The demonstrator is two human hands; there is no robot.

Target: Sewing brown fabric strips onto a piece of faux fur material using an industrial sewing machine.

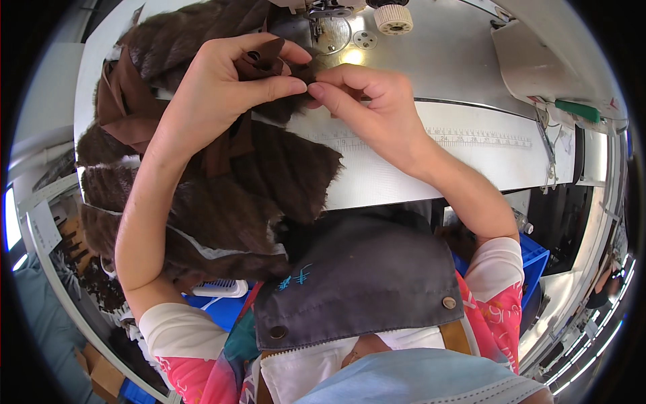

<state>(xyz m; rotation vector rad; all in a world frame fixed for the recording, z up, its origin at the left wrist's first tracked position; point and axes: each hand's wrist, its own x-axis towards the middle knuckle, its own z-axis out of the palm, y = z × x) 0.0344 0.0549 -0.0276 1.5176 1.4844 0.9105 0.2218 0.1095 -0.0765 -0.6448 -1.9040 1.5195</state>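
Observation:
Near the top centre, my left hand [235,91] is closed on a folded brown fabric strip [259,62] and dark fur, thumb along the edge. My right hand [363,108] meets it from the right, pinching that edge between thumb and fingers; what lies in the pinch is largely hidden. Dark brown fur pieces [222,192] spread across the left side, with more brown fabric [121,101] lying over them. Just beyond my hands is a sewing machine's needle plate [333,37], lit by a small lamp.
A white work surface [431,178] with a printed ruler runs below the steel machine bed [457,60]. A handwheel [393,20] is at the top, a green-handled tool [575,111] and scissors [546,145] at right. Blue crates [531,269] sit below the table.

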